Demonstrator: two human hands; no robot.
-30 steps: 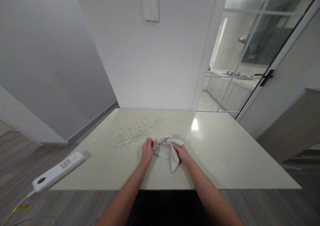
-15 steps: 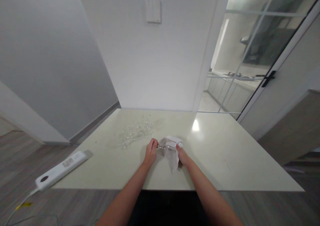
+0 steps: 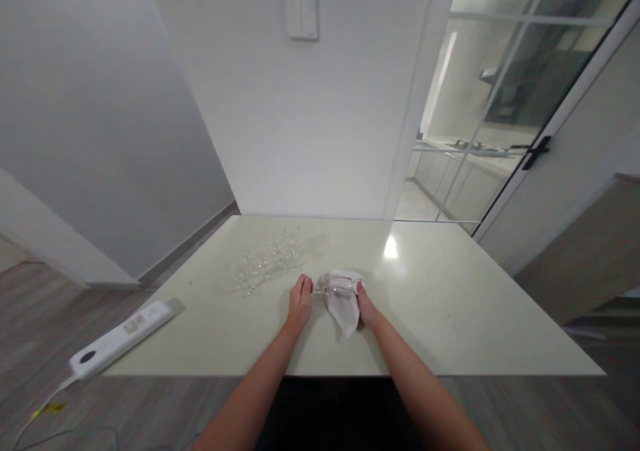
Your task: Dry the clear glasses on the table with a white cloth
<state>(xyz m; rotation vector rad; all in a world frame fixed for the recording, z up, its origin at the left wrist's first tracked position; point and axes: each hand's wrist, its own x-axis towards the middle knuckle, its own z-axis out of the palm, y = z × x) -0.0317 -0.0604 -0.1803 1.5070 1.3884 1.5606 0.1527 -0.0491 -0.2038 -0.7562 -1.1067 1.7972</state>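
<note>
Shifted since earlier, our soft white cloth (image 3: 346,316) backs the sideways clear stemmed glass (image 3: 342,288) over our pale glossy table (image 3: 480,298), left hand (image 3: 301,298) pinching its stem, right hand (image 3: 368,307) clasping cloth, contents unclear.

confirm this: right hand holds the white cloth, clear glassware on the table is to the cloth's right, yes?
No, the clear glassware on the table is left of the white cloth, as the head view shows; the right hand does hold the cloth.
</note>
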